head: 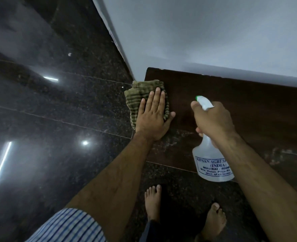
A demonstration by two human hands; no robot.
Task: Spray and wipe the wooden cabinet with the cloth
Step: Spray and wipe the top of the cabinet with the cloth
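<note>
The dark wooden cabinet top [240, 105] stands against a pale wall. A green striped cloth [137, 95] lies bunched at the top's left end, partly overhanging the edge. My left hand [153, 114] presses flat on the cloth with straight fingers. My right hand [212, 117] grips the neck and trigger of a translucent white spray bottle [212, 165] with a green nozzle tip, held above the middle of the top with the nozzle toward the wall. Whitish streaks show on the wood near its front edge.
A glossy black speckled floor [56, 110] with light reflections spreads to the left and below. The pale wall [196, 32] rises behind the cabinet, its corner just left of the cloth. My bare feet [153, 201] stand in front of the cabinet.
</note>
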